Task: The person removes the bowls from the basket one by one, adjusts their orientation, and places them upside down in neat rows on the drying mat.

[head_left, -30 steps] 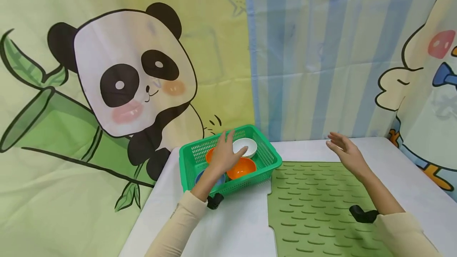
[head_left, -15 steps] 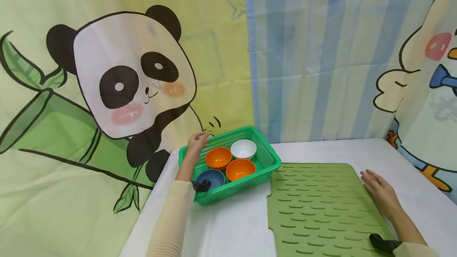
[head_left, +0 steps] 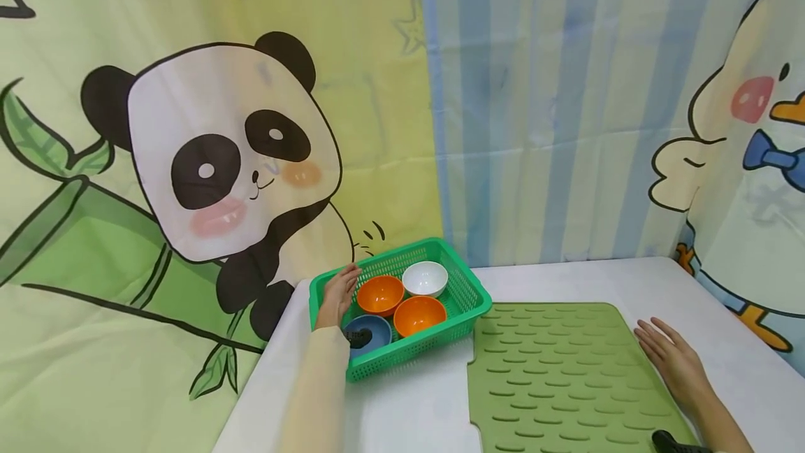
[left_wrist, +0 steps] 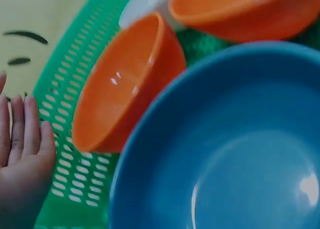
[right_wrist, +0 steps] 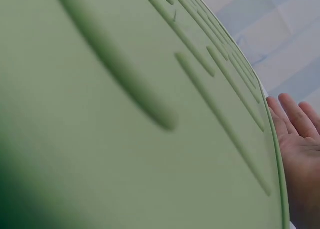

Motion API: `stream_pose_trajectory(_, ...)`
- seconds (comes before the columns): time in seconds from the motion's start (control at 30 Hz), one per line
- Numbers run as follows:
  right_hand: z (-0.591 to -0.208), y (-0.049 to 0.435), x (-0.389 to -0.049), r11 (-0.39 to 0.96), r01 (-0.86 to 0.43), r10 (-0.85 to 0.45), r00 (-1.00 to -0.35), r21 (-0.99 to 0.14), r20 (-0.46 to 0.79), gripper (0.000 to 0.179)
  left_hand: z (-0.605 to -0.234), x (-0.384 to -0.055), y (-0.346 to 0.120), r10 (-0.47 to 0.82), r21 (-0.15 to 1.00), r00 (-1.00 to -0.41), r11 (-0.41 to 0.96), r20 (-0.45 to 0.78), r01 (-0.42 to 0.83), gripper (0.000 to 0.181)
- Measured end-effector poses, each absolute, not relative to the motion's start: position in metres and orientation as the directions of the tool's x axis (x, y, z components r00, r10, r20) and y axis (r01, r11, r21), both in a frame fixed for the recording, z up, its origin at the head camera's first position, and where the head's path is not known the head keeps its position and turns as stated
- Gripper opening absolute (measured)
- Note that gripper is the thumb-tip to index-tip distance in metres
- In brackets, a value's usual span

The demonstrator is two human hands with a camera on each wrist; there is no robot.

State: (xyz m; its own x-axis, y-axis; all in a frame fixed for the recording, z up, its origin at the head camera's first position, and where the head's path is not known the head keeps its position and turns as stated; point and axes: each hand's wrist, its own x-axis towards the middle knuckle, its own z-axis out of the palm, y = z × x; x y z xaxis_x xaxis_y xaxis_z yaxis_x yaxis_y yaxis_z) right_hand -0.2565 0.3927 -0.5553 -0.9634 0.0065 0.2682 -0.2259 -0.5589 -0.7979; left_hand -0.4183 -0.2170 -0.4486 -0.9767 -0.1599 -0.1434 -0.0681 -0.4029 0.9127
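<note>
My left hand is at the left end of a green perforated basket, fingers extended and holding nothing; whether it touches the wall I cannot tell. In the basket sit two orange bowls, a white bowl and a blue bowl. The left wrist view shows the blue bowl large beside the left hand. At the right edge of a green ridged mat, my right hand lies with fingers extended, nothing in it. The right wrist view has that hand just beyond the mat's edge.
A white-covered table bears the basket and the mat, which lie close together. Behind it hangs a printed curtain with a panda and a duck. Each wrist carries a small black device.
My left hand has drawn back from over the bowls to the basket's left end. The right hand has come down and right to the mat's edge. The head view has tilted up slightly.
</note>
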Motion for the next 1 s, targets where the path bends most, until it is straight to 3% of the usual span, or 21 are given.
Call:
stream_pose_trajectory(0.33, -0.557, 0.393, -0.258, -0.597, -0.247, 0.029, -0.958, -0.764, 0.287, 0.072, -0.448, -0.413, -0.221, -0.199, 0.927, -0.939, -0.31, -0.281, -0.212, 0.046)
stream_pose_trajectory(0.43, -0.556, 0.392, -0.256, -0.487, -0.23, 0.03, -0.968, -0.842, 0.247, 0.07, -0.455, -0.418, -0.22, -0.196, 0.918, -0.925, -0.303, -0.324, -0.258, 0.046)
stream_pose_trajectory(0.53, -0.554, 0.389, -0.254, -0.206, -0.203, 0.062, -0.979, -0.957, 0.194, 0.068, -0.469, -0.429, -0.221, -0.197, 0.892, -0.902, -0.33, -0.385, -0.309, 0.048)
stream_pose_trajectory(0.63, -0.553, 0.387, -0.253, -0.006, -0.185, 0.085, -0.979, -0.983, 0.184, 0.067, -0.485, -0.44, -0.226, -0.145, 0.869, -0.9, -0.361, -0.41, -0.338, 0.049)
stream_pose_trajectory(0.7, -0.553, 0.385, -0.253, 0.034, -0.205, 0.09, -0.974, -0.978, 0.207, 0.065, -0.489, -0.441, -0.227, -0.132, 0.876, -0.901, -0.327, -0.413, -0.354, 0.049)
stream_pose_trajectory(0.87, -0.553, 0.382, -0.255, -0.043, -0.226, 0.073, -0.972, -0.973, 0.222, 0.062, -0.475, -0.424, -0.218, -0.13, 0.875, -0.883, -0.258, -0.45, -0.408, 0.054)
stream_pose_trajectory(1.0, -0.55, 0.382, -0.254, 0.02, -0.226, 0.071, -0.971, -0.974, 0.227, 0.061, -0.461, -0.412, -0.212, -0.086, 0.853, -0.878, -0.298, -0.47, -0.428, 0.057)
